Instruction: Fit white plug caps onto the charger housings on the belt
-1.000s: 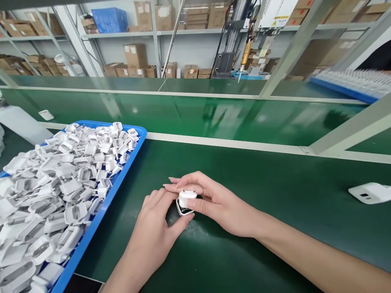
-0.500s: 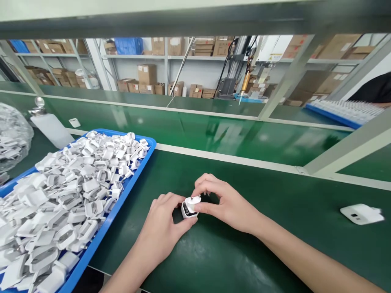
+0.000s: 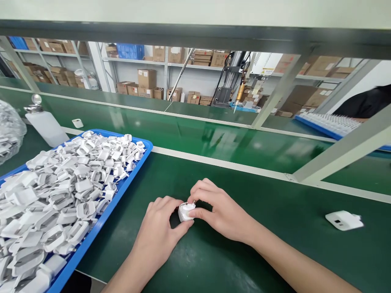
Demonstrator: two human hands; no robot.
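In the middle of the green bench, my left hand grips a small white charger housing between thumb and fingers. Pinched in my right hand is a white plug cover with metal pins, its thumb pressing on the front. The cover sits against the housing's open end; whether it is fully seated I cannot tell. To the left, a blue tray is heaped with loose white plug covers. A separate white charger lies on the bench at the right.
A white pump bottle and a clear bag of white parts stand behind the tray at left. A small white piece lies nearby. A slanted frame post rises at right, with another blue tray and a person's dark sleeve beyond.
The plug cover, held tilted over the housing with dark inner parts showing, now lies over that opening. The view has tilted up slightly and shifted right.
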